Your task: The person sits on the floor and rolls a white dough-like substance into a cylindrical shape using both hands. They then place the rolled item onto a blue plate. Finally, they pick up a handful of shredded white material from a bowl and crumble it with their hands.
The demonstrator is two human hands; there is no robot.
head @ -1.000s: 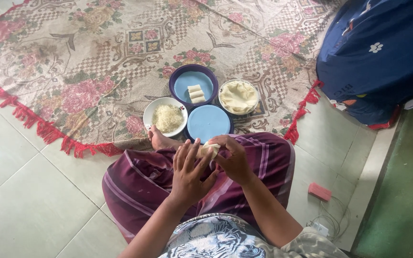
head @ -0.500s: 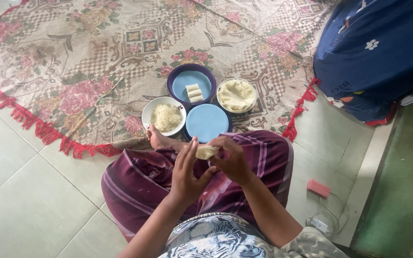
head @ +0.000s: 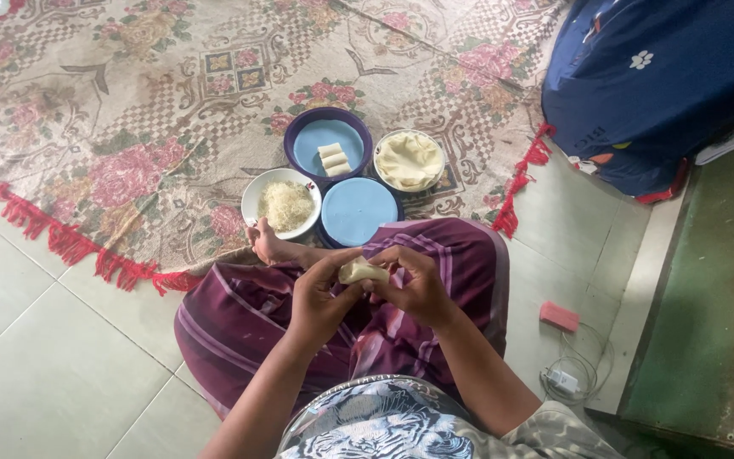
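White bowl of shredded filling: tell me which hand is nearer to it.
Left. The left hand is just below the white bowl of shredded filling, slightly to its right. The right hand is farther right, on the other side of the pale roll both hands hold.

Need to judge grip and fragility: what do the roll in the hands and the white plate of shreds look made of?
Roll: soft pale dough-like wrapper, matte, creased where both hands pinch it. White plate: smooth and glossy, probably ceramic or melamine; cannot tell which.
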